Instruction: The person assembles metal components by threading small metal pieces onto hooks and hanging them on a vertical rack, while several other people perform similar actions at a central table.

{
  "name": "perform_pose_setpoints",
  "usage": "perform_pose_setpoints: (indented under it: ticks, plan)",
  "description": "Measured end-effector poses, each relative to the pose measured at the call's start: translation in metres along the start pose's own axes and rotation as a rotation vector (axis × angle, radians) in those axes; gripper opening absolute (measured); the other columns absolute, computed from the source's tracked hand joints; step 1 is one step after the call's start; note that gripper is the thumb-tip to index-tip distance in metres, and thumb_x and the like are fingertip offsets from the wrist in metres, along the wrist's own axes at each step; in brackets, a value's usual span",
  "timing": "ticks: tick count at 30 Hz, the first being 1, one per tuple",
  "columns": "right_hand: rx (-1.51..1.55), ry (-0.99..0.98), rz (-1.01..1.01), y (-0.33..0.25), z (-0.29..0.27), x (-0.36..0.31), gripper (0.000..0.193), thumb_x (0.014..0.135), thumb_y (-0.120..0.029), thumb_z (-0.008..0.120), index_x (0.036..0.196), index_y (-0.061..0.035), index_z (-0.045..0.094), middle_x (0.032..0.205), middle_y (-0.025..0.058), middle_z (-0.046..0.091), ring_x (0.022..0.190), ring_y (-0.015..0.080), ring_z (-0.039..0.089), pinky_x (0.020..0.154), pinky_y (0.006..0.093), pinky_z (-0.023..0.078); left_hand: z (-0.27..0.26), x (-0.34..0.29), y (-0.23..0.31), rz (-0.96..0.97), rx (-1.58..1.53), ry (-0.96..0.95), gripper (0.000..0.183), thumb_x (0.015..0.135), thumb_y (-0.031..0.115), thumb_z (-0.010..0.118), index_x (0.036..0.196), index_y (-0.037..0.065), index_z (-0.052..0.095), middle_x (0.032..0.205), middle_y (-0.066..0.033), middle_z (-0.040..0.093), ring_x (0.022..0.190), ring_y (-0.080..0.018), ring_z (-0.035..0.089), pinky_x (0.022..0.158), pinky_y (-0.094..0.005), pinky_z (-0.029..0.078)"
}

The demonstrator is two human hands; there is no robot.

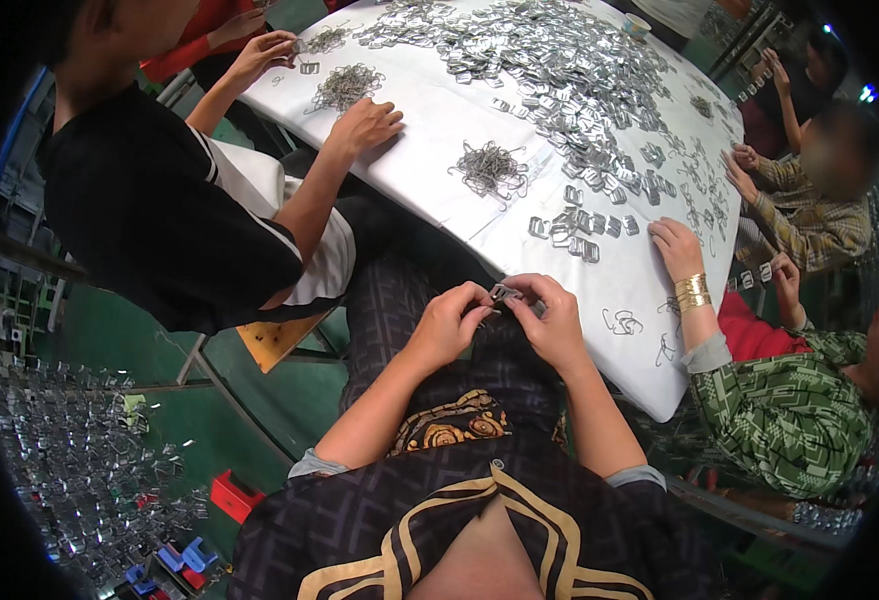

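Observation:
Just off the table's near edge, above my lap, my two hands meet at a small silver metal buckle (501, 293). My right hand (547, 318) is closed, pinching the buckle between thumb and fingers. My left hand (449, 325) is closed too; a thin bit of wire seems to show at its fingertips, partly hidden. Closest on the white tabletop (539, 262) lie a tangled heap of bent wire hooks (492, 170) and a loose group of buckles (571, 232). A few single wire hooks (622, 321) lie to the right.
A large heap of buckles (559, 80) spreads over the table's far half. Beside me on the left sits a person in black (149, 200); to the right, a person in green-patterned clothing (789, 420). Strung metal pieces (89, 470) and a red bin (234, 496) are at lower left.

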State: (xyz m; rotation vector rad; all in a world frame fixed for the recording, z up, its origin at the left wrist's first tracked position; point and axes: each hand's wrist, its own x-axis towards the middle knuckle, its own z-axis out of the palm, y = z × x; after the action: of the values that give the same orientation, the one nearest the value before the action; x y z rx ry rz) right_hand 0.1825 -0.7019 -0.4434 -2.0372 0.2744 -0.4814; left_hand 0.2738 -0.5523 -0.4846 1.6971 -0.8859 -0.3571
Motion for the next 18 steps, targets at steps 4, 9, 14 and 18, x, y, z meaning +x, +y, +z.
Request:
perform_pose_setpoints:
  ticks: [4, 9, 14, 18]
  plan:
    - [-0.046, 0.045, -0.038, 0.022, 0.001, 0.002, 0.02, 0.078, 0.002, 0.062, 0.096, -0.0028, 0.067, 0.081, 0.0104, 0.065, 0.074, 0.023, 0.062, 0.067, 0.0312, 0.05, -0.02, 0.03, -0.015, 0.018, -0.005, 0.083, 0.016, 0.081, 0.005, 0.066, 0.095, -0.002, 0.063, 0.084, -0.0151, 0.065, 0.075, -0.0261, 0.065, 0.068, -0.0337, 0.05]
    - [-0.014, 0.085, -0.049, 0.054, 0.009, 0.004, 0.018, 0.078, 0.0, 0.062, 0.095, -0.0036, 0.067, 0.082, 0.0101, 0.066, 0.075, 0.0239, 0.062, 0.068, 0.0329, 0.049, -0.032, 0.107, -0.039, 0.039, 0.278, 0.218, 0.023, 0.08, 0.01, 0.069, 0.099, -0.002, 0.065, 0.09, -0.0176, 0.065, 0.081, -0.0293, 0.064, 0.075, -0.0373, 0.051]
    - [-0.111, 0.069, -0.156, 0.063, 0.01, 0.004, 0.016, 0.078, -0.002, 0.063, 0.093, -0.0049, 0.067, 0.083, 0.0095, 0.066, 0.075, 0.0259, 0.061, 0.072, 0.034, 0.047, -0.01, 0.172, -0.044, 0.047, 0.649, 0.295, 0.044, 0.075, 0.022, 0.075, 0.115, 0.008, 0.063, 0.111, -0.0174, 0.061, 0.103, -0.0308, 0.057, 0.087, -0.0398, 0.047]
    - [-0.158, 0.053, -0.216, 0.064, 0.008, 0.005, 0.017, 0.076, 0.0, 0.065, 0.093, -0.0046, 0.067, 0.083, 0.0089, 0.067, 0.076, 0.0254, 0.061, 0.072, 0.033, 0.047, -0.001, 0.196, -0.033, -0.099, 0.738, 0.138, 0.044, 0.072, 0.023, 0.075, 0.114, 0.014, 0.063, 0.108, -0.0177, 0.061, 0.101, -0.031, 0.058, 0.089, -0.039, 0.048]
